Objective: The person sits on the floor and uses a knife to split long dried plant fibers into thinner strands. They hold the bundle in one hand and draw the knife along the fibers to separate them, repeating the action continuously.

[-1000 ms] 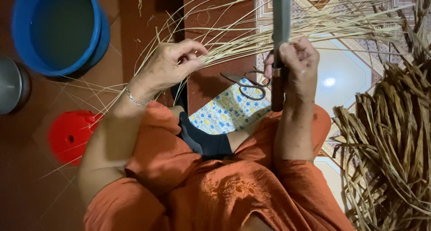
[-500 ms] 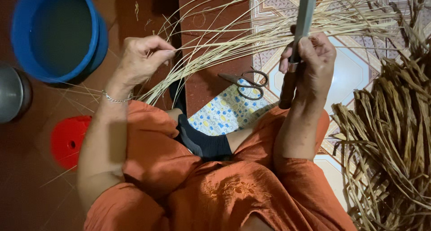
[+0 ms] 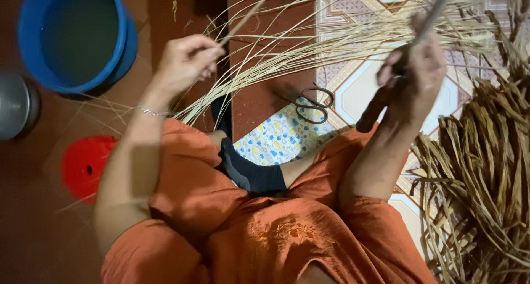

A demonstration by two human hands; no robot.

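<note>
left hand (image 3: 185,63): fingertips pinched together on 1 thin pale strip (image 3: 248,13) that runs up and to the right, out of the top of the view. right hand (image 3: 414,74): fist closed around the dark handle of a knife (image 3: 381,104), blade slanting up toward the top edge, blurred.

between the 2 hands: a fan of thin pale strips (image 3: 331,41), spreading from near the left wrist out to the right across the floor. a thin bracelet (image 3: 149,111) sits on the left wrist.

just beyond the fan, on the floor: black-handled scissors (image 3: 312,104), lying partly on a patterned cloth (image 3: 276,137) with yellow and blue print. floor here is patterned tile (image 3: 359,88); a reddish-brown board (image 3: 259,96) lies beside it.

far right: heap of wider brown dried strips (image 3: 480,173), near the right forearm.

far left: blue bucket (image 3: 77,35), below it a grey metal bowl (image 3: 16,104) at the edge, and a red round lid (image 3: 85,165).

bottom: orange clothing (image 3: 248,229) over the knees.
</note>
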